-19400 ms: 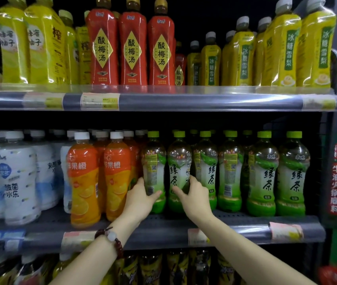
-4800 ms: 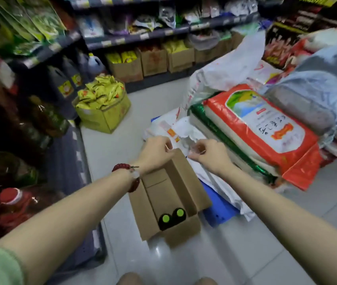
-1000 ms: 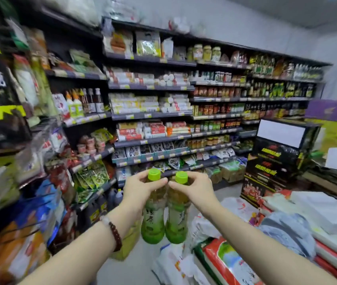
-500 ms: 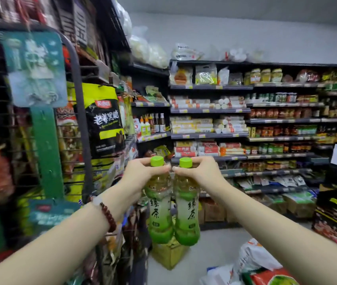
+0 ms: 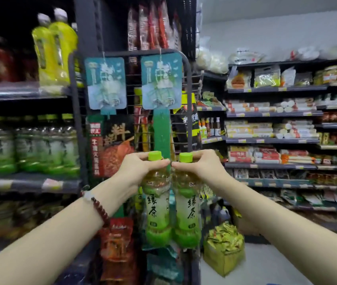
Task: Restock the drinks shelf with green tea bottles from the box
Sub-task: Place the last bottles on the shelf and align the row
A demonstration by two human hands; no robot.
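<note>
Green tea bottles (image 5: pixel 157 200), full and capped, hang from both hands (image 5: pixel 136 169).

Both bottles (image 5: pixel 156 204) under the hands (image 5: pixel 140 167) read 绿茶; red pack (image 5: pixel 112 149) up-left of hands reads 料.

Both my hands are full, left hand (image 5: pixel 140 171) and right hand (image 5: pixel 202 167) each gripping a green tea bottle by the neck, bottles side by side and touching. Straight ahead is blocked: a wire rack (image 5: pixel 130 99) hung with teal cards (image 5: pixel 105 85) and snack bags sits right behind the bottles. The drinks shelf (image 5: pixel 27 184) is off to my left, and its front row of green tea (image 5: pixel 27 147) looks packed tight, though it's blurry. To the right the aisle floor (image 5: pixel 276 264) is open, except a yellow-green box (image 5: pixel 223 249) sitting low near the rack.
</note>
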